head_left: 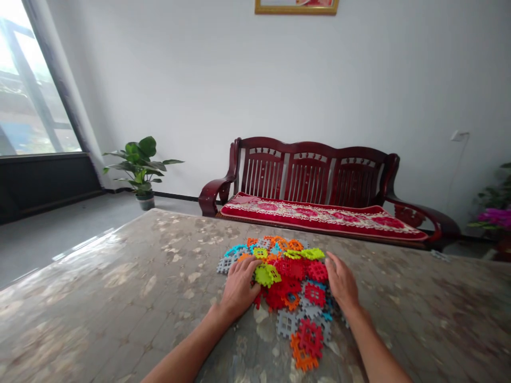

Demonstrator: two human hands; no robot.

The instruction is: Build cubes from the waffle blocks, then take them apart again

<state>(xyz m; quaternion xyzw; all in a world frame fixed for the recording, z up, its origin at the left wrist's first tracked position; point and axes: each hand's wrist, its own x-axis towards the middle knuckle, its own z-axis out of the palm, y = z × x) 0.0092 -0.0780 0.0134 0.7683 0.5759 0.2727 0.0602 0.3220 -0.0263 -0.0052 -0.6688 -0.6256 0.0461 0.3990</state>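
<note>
Flat plastic puzzle pieces [293, 268] in red, orange, yellow-green, grey and blue lie heaped on the patterned tablecloth [159, 308]. At the left edge of the heap, my left hand [240, 287] rests over some pieces, its thumb beside a yellow-green piece [266, 275]; what its fingers touch underneath is hidden. My right hand [342, 279] stands on the heap's right side with its fingers extended, close to a red piece [317, 271]. Nearest to me, a red piece [311, 338] overlaps an orange one [303, 357].
A grey piece [440, 256] lies apart at the table's far right. Beyond the table are a dark red wooden bench [307, 175] with a floral cushion [319, 214], a potted plant [139, 166] on the left and purple flowers [495, 217] on the right.
</note>
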